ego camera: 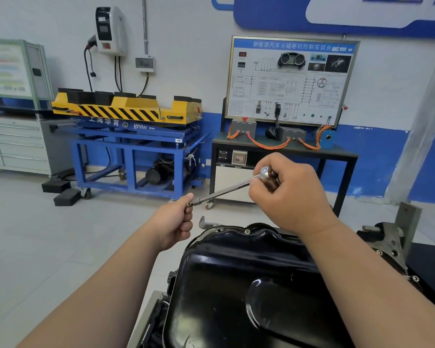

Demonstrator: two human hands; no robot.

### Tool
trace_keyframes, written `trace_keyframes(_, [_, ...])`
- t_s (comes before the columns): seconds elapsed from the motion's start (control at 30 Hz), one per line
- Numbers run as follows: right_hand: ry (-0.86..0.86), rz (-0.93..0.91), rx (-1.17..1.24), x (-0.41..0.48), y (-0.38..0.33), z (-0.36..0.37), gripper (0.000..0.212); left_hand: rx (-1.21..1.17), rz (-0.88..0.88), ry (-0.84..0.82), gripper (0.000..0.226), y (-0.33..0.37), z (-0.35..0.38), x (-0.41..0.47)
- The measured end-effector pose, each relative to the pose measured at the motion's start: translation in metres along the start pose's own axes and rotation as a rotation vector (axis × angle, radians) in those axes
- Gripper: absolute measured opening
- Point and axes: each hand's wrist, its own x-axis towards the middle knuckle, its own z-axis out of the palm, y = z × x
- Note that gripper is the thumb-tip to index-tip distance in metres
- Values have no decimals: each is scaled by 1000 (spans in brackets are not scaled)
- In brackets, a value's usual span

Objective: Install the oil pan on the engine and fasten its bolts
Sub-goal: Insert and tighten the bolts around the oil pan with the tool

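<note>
Above the far rim of the oil pan (236, 285), at mid-frame, both hands hold one long chrome driver (224, 190) in the air. The right hand (286, 194) is curled round its handle. The left hand (176, 222) pinches the socket end (189, 204) between thumb and forefinger; I cannot tell whether a bolt sits in it.

The black pan fills the lower centre of the frame, sump upward, seated on the engine (392, 237), with a flange bolt (247, 231) showing on its far edge.

The driver's long axis slants from the handle at upper right down to the tip at lower left, nearly level. The flange lies below and to the right of that tip. To reach a bolt hole, the tip would probably have to swing down and rightward, with the shaft tipped upright over the flange.
</note>
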Motion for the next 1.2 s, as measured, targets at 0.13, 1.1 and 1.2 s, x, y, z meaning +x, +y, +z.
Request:
trace_keyframes(0.13, [35, 6, 20, 0, 1, -2, 6, 31, -12, 62, 41, -1, -1, -1])
trace_keyframes(1.1, [-195, -268, -512, 17, -53, -47, 19, 805, 19, -11, 48, 43, 57, -36])
trace_keyframes(1.2, [-257, -224, -520, 20, -56, -48, 30, 813, -30, -24, 58, 47, 53, -37])
